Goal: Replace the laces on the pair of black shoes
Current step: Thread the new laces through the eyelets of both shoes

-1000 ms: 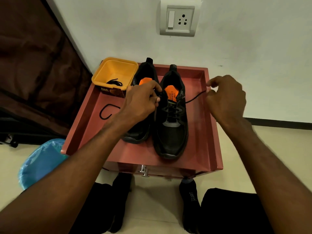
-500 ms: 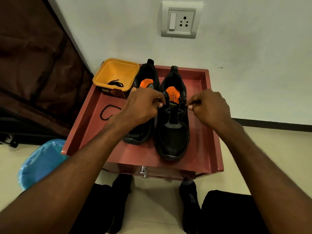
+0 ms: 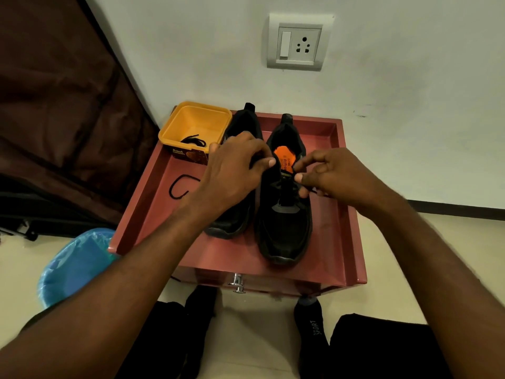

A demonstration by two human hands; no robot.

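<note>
Glossy tray (image 3: 352,203), matt cloth shoes (image 3: 284,225).

Home room (wall socket (image 3: 299,42), tiled floor (image 3: 259,324), drawer cabinet (image 3: 352,242)).

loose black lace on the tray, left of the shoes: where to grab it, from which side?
Pinch the loose lace at its curved bend, from above and the left. It lies flat in an open loop on the bare tray; its right end runs under the left hand.

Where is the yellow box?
In the head view, the yellow box sits in the red tray's far left corner, beside the left black shoe, with a black lace inside.
</note>
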